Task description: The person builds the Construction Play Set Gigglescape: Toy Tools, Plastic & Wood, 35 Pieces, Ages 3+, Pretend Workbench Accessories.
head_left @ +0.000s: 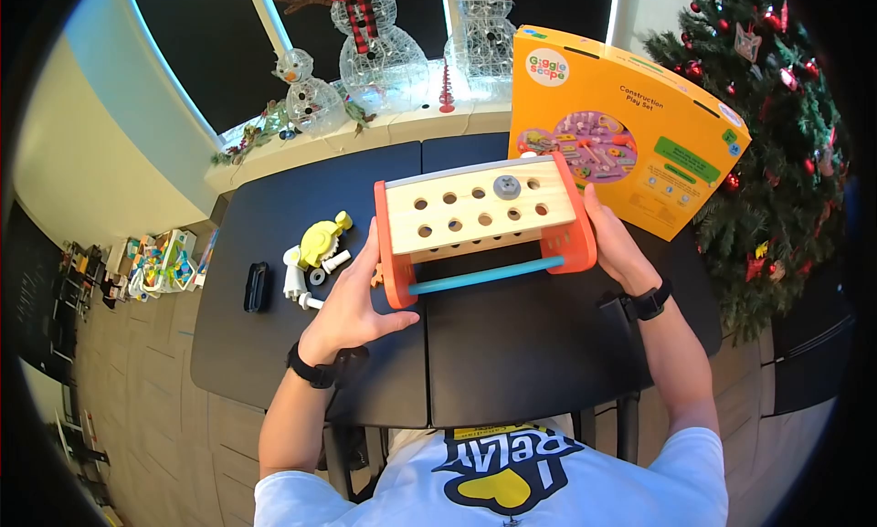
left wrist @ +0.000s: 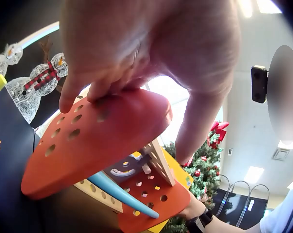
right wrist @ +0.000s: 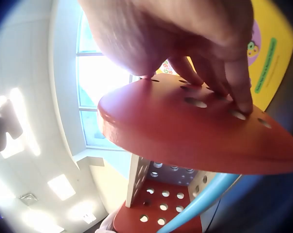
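Wooden toy bench (head_left: pixel 468 218) between left hand (head_left: pixel 352 299) and right hand (head_left: pixel 621 244).

Left hand (head_left: pixel 352 294): cut off by the upper edge in the left wrist view.
Right hand (head_left: pixel 621 244): cut off by the upper edge in the right wrist view.
Red end panel (right wrist: pixel 185 131): cut off by the right edge in the right wrist view, partly covered by fingertips.
Blue bar (head_left: pixel 489 275): lower end cut off in the right wrist view.
Orange piece (head_left: pixel 377 276): mostly hidden in the head view.
Yellow-orange box (head_left: pixel 676 107): lower left hidden behind the wooden toy (head_left: pixel 539 205); smallest print cannot be read.
Larger snowmen (head_left: pixel 388 61): tops cut off in the head view.
Person's head (left wrist: pixel 285 94): blurred.
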Tool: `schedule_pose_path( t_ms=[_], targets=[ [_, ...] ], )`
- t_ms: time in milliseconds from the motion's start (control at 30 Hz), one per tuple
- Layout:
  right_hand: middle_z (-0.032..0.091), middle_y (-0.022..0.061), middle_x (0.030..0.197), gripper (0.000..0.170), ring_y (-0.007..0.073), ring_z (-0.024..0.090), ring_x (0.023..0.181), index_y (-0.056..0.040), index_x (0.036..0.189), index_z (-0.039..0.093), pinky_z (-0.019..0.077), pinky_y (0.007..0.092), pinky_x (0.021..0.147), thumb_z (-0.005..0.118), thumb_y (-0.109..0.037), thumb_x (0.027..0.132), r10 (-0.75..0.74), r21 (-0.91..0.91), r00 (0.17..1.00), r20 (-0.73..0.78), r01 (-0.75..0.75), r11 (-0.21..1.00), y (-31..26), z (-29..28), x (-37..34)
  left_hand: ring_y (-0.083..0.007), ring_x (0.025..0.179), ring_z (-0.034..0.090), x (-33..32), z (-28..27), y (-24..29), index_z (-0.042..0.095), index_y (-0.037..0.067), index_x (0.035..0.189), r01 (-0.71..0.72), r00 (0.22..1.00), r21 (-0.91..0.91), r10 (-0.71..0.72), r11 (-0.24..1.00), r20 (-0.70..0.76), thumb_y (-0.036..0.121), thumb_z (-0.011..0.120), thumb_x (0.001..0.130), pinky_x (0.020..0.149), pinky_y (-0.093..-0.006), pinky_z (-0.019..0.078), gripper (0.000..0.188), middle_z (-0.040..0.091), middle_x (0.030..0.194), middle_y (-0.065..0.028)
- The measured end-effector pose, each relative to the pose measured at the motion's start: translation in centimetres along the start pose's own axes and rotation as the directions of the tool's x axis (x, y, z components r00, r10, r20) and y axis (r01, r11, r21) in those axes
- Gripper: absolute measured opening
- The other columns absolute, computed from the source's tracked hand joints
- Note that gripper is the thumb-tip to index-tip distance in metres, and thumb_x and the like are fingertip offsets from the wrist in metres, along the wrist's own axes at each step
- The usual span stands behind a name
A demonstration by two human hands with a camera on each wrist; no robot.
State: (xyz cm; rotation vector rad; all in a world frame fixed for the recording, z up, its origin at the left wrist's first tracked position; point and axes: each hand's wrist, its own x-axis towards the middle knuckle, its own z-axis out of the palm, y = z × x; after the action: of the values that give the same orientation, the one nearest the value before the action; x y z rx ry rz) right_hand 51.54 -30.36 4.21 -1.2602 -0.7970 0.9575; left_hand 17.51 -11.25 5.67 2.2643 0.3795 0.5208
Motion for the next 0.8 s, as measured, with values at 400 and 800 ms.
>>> schedule_pose_path(
  t_ms=[400,800],
  targets=[
    [0.055,0.0094,0.147,0.088,0.0165,0.051,0.133,-0.0017,0.161,0.034,0.0424,0.0347,0.113,0.082,-0.026,0.09,-0.055,-0.058,0.948,0.313,0.077,0.995,1.2,-2.0,-0.1,-0.0422,0.153,0.033,-0.4,-0.3,-0.3,0.006,0.001,0.166,0.04,0.997,0.168,-0.05,0.985,0.058,0.032,0.099,0.064,0.123,-0.0449,0.0361,0.142,0.028,0.168,-0.0277],
    [0.065,0.0056,0.134,0.051,0.0124,0.06,0.121,0.0021,0.143,0.056,0.0489,0.0319,0.106,0.07,-0.027,0.103,-0.157,-0.178,0.957,0.244,0.203,0.963,3.3,-4.2,0.6,-0.0454,0.146,0.045,0.5,0.0,-0.5,0.052,0.01,0.146,-0.192,0.978,0.178,0.203,0.965,-0.042,0.045,0.101,0.047,0.117,-0.0462,0.0439,0.116,0.028,0.168,-0.0278]
  ],
)
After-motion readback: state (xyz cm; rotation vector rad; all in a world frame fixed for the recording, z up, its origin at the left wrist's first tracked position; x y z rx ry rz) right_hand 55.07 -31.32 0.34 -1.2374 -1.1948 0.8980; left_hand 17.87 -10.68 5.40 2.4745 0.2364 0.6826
